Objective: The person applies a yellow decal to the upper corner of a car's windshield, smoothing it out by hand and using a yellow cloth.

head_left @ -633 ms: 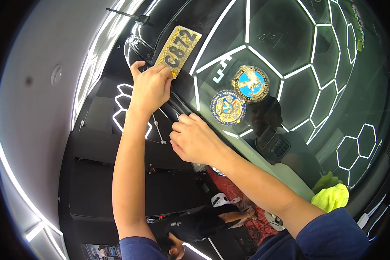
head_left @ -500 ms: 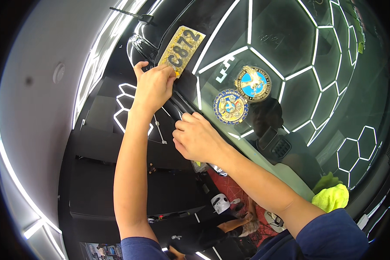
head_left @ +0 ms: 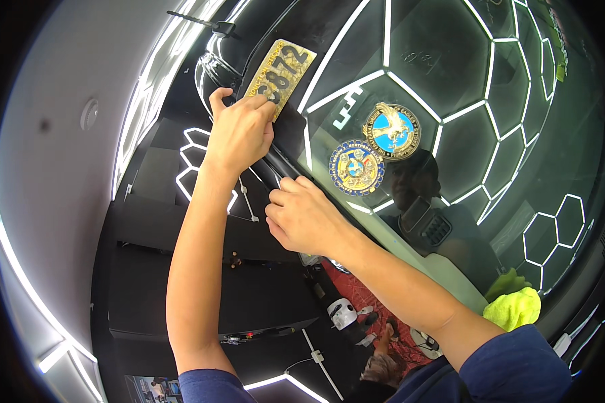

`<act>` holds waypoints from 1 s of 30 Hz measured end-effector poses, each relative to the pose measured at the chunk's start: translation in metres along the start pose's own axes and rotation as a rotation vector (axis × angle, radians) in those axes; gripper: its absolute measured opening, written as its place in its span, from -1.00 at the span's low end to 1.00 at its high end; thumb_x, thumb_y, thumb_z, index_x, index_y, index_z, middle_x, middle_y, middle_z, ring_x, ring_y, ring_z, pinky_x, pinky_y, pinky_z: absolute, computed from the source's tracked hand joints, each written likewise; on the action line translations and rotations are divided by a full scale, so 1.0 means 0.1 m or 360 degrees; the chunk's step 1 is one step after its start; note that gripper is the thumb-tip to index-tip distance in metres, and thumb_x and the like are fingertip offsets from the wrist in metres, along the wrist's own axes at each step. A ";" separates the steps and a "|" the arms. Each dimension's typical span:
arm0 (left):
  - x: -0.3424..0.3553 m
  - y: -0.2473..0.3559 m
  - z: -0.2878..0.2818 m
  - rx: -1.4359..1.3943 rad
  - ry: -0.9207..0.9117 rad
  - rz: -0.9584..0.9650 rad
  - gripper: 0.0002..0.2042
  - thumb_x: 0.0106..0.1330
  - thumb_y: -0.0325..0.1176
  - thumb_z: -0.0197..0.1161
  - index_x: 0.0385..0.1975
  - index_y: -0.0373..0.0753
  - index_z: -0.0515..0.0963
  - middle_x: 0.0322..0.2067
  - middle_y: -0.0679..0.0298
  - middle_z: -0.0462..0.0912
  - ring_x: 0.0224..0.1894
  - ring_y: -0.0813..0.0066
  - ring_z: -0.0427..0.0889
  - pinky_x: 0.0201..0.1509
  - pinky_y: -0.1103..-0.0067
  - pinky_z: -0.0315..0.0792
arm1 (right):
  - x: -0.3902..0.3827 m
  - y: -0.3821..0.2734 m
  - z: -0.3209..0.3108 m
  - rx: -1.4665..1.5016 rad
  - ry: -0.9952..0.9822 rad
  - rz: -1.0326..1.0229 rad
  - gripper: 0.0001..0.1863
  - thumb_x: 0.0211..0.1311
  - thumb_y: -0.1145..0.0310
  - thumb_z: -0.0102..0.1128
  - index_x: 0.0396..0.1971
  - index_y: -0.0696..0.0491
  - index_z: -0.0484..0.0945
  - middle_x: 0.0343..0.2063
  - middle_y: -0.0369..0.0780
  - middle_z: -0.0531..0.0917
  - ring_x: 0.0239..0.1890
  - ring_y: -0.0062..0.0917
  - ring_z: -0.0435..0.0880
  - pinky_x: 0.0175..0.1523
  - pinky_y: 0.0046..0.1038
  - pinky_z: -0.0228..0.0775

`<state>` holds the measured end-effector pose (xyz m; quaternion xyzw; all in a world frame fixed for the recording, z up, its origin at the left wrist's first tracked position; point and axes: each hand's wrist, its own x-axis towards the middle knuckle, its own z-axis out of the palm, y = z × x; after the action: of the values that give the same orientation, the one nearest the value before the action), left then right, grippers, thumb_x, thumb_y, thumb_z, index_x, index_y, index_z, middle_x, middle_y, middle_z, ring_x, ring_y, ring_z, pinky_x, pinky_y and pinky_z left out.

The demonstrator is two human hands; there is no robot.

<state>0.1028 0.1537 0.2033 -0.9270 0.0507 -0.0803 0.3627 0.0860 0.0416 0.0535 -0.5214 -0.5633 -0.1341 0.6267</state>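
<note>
Both my bare hands are at the edge of a dark, shiny window (head_left: 464,161), perhaps a vehicle's. My left hand (head_left: 240,132) is closed, fingertips bent against the lower end of a yellow sticker (head_left: 290,60) with dark characters; one digit sticks up apart from the rest. What it pinches, if anything, is hidden. Lower down, my right hand (head_left: 304,209) is curled at the black trim (head_left: 286,160) along the glass edge; its fingertips are hidden. Two round emblems, one with a golden eagle on blue (head_left: 392,131) and one blue-rimmed (head_left: 356,168), overlap on the glass.
A bright yellow-green cloth (head_left: 514,307) lies at the lower right. A thin dark rod (head_left: 191,18) juts out at the upper left. Beneath are a dark cabinet (head_left: 208,289), a white-and-black object (head_left: 343,314) and a red patterned floor (head_left: 356,285). The glass reflects hexagonal lights.
My left forearm has swung slightly left, its fingertips still at the sticker. My right hand has shifted a little left. Another person's arm in the lower background has moved away, uncovering a white light line.
</note>
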 end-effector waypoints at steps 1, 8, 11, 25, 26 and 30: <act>0.01 -0.01 -0.01 0.0003 0.0004 0.0007 -0.92 -0.01 -0.54 0.23 -0.53 -0.18 0.52 -0.52 0.36 0.50 -0.31 0.39 0.61 0.17 0.16 0.16 | 0.00 -0.01 0.00 0.0000 0.0002 0.0006 -0.88 0.02 0.38 0.28 -0.61 0.07 0.59 -0.53 -0.30 0.53 -0.29 -0.43 0.47 -0.11 -0.38 0.30; 0.05 -0.15 0.03 -0.0213 -0.0129 0.0009 -0.86 -0.08 -0.53 0.25 -0.52 -0.17 0.46 -0.52 0.39 0.50 -0.30 0.37 0.56 0.13 0.23 0.13 | 0.01 0.00 -0.01 0.0073 -0.0058 0.0032 -0.89 0.02 0.39 0.28 -0.59 0.08 0.61 -0.51 -0.31 0.54 -0.28 -0.44 0.47 -0.10 -0.38 0.29; 0.07 -0.20 0.04 -0.0329 -0.0121 0.0054 -0.85 -0.09 -0.53 0.25 -0.53 -0.18 0.44 -0.53 0.39 0.48 -0.34 0.36 0.54 0.10 0.30 0.13 | 0.01 0.00 -0.02 0.0079 -0.0038 0.0030 -0.88 0.00 0.38 0.26 -0.61 0.10 0.62 -0.52 -0.28 0.56 -0.28 -0.43 0.48 -0.09 -0.39 0.30; -0.22 -0.14 0.05 -0.0516 0.0099 -0.0213 -0.86 0.12 -0.43 0.41 -0.33 -0.15 0.63 -0.65 0.41 0.34 -0.58 0.54 0.31 -0.05 0.52 0.16 | -0.01 0.02 0.01 0.0116 -0.0013 0.0034 -0.88 0.03 0.38 0.28 -0.60 0.07 0.60 -0.52 -0.32 0.51 -0.28 -0.44 0.46 -0.11 -0.38 0.29; -0.24 -0.13 0.05 -0.0451 0.0154 -0.0165 -0.87 0.13 -0.43 0.41 -0.33 -0.16 0.63 -0.64 0.40 0.37 -0.57 0.52 0.33 -0.05 0.51 0.18 | 0.00 0.02 0.00 0.0101 -0.0011 0.0034 -0.88 0.03 0.38 0.28 -0.59 0.07 0.60 -0.52 -0.32 0.51 -0.28 -0.44 0.46 -0.11 -0.38 0.29; -0.25 -0.15 0.09 -0.0265 0.0227 -0.0071 -0.91 0.14 -0.41 0.38 -0.37 -0.15 0.62 -0.53 0.41 0.54 -0.45 0.43 0.53 -0.04 0.42 0.20 | 0.00 0.01 0.01 0.0106 -0.0035 0.0039 -0.88 0.04 0.37 0.27 -0.59 0.07 0.60 -0.52 -0.32 0.51 -0.28 -0.45 0.46 -0.10 -0.38 0.29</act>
<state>0.0801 0.1747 0.2040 -0.9468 0.0623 -0.1496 0.2780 0.0864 0.0426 0.0532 -0.5084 -0.5680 -0.1018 0.6391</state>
